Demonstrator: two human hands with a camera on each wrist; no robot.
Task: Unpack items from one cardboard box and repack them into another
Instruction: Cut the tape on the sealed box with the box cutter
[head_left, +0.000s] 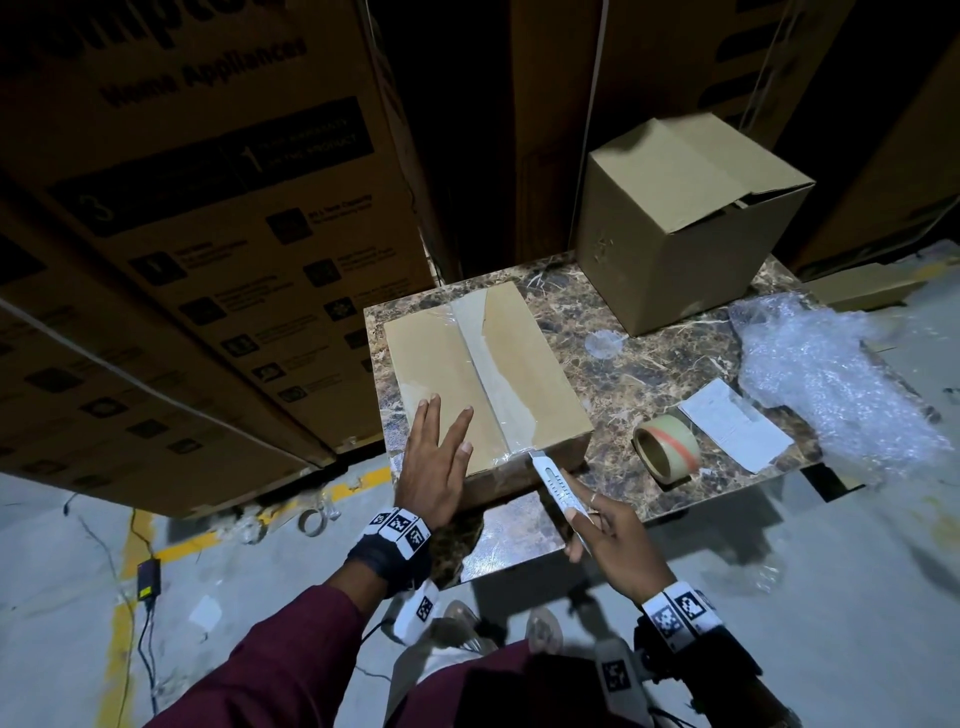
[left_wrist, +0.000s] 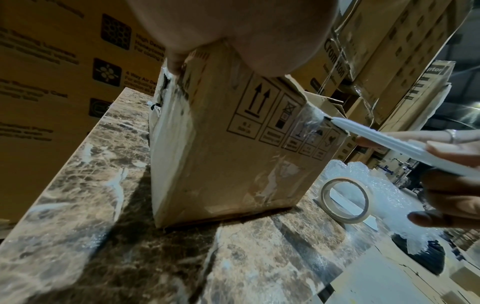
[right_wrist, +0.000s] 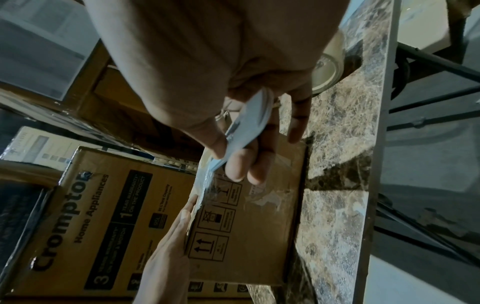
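Head view, centre of the frame: the flat, taped brown cardboard box (head_left: 483, 374) lies on the brown marble-patterned tabletop (head_left: 613, 395), a strip of clear packing tape running along its top seam. My left hand (head_left: 434, 462) rests on the lower left part of the box lid, its fingers straight and spread, holding nothing. My right hand (head_left: 613, 540), at lower centre-right, grips the pale grey snap-off utility knife (head_left: 553, 480), fingers curled round its handle; the knife's tip meets the near edge of the box exactly where the tape folds over the lid's rim. The box thus lies between my two hands, the left on top of it, the right just beside its near face and touching it only through the knife. In the left wrist view the knife tip (left_wrist: 335, 120) sits in the crumpled tape at the box's upper corner, above printed handling symbols. In the upper right of the head view stands a taller plain cardboard box (head_left: 685, 223), its top flaps partly lifted, well apart from both hands. To the right of the taped box lie a roll of clear packing tape (head_left: 667, 449), a white printed paper slip (head_left: 735, 426) and a heap of clear bubble wrap (head_left: 831, 384).
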